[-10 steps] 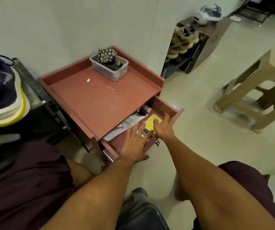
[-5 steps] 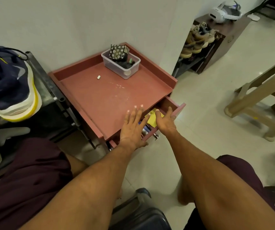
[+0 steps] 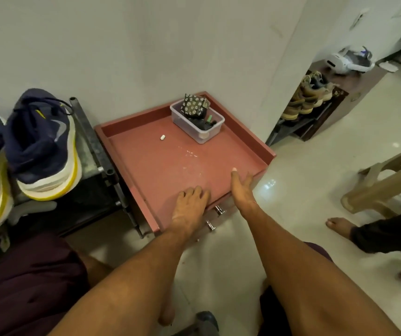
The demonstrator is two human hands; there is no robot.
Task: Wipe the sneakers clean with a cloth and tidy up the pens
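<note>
The low red table (image 3: 131,120) is taking up the middle of the room, its raised rim running round three sides and its drawer (image 3: 221,206) sitting shut under the front edge. To its left a pair of navy sneakers (image 3: 42,146) is standing on a dark metal rack (image 3: 90,151), heels toward us, with thick white-and-yellow soles. No cloth is showing anywhere.

The sneakers are looking light, with soft uppers over a springy sole. I'd be taking one by the heel, or sliding a hand inside, so the upper isn't caving in under the wiping. The loose lace is likely to snag.

A clear plastic tub (image 3: 198,135) is sitting at the table's far corner, holding a patterned pouch (image 3: 194,105) and some dark bits. One green-tipped stick (image 3: 209,118) among them may be a pen, though I cannot tell.

The person's left hand (image 3: 191,202) is resting on the table's front edge, fingers bent with their tips on the top, gripping nothing. The right hand (image 3: 242,187) is hovering flat and empty, fingers straight, by the front right edge.

Pens would be hard, slim and prone to rolling, so pinching each mid-barrel seems best.

A small white piece (image 3: 162,137) is lying alone on the tabletop.
</note>
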